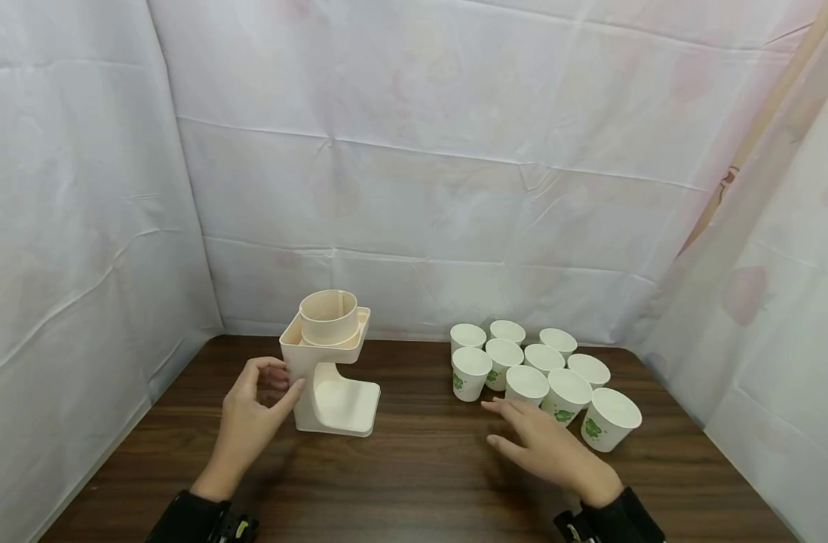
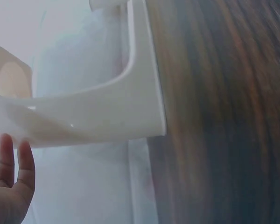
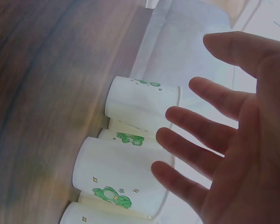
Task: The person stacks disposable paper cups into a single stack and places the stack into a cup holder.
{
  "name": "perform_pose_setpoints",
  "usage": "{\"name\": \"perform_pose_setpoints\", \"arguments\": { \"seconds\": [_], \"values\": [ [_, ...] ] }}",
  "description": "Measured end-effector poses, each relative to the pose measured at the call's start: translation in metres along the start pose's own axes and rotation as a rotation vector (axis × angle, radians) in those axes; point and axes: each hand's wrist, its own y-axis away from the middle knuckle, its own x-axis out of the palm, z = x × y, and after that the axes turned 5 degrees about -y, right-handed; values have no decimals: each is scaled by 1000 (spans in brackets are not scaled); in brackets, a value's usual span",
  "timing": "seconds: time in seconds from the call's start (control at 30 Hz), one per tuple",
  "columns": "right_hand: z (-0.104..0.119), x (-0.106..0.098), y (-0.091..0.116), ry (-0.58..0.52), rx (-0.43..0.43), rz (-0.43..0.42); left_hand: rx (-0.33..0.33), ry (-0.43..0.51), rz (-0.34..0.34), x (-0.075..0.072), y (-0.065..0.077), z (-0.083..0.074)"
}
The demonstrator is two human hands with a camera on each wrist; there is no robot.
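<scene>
A cream plastic stand (image 1: 307, 403) with a flat foot, a curved upright and a tray-like top stands at the left of the table. In its top sits a round, open cylinder (image 1: 328, 332). My left hand (image 1: 249, 413) is at the stand's left side, thumb and fingertips beside the upright; in the left wrist view the fingers (image 2: 25, 161) reach its edge without wrapping round it. Several white paper cups (image 1: 470, 377) with green prints stand upright at the right. Over their near edge hovers my right hand (image 1: 553, 451), its fingers (image 3: 196, 149) spread and holding nothing.
The dark wooden table (image 1: 400, 483) carries the stand and the cups, with bare wood between them. White cloth (image 1: 414, 188) hangs behind and at both sides. A wooden pole (image 1: 760, 128) slants along the right corner.
</scene>
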Motion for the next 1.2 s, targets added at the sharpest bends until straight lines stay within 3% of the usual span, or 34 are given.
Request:
{"name": "perform_pose_setpoints", "arguments": {
  "seconds": [0.17,0.33,0.6,0.93,1.2],
  "values": [
    [0,-5,0,-13,-15,-53,93,35,24,2,2,-11],
    [-1,-10,0,11,-36,-133,156,127,108,9,6,-24],
    [-3,-15,-1,9,-63,-182,151,195,226,17,10,-34],
    [-7,-21,1,31,-66,-248,259,167,400,39,19,-35],
    [-13,-22,1,53,-55,-274,264,194,495,54,25,-41]
  ]
}}
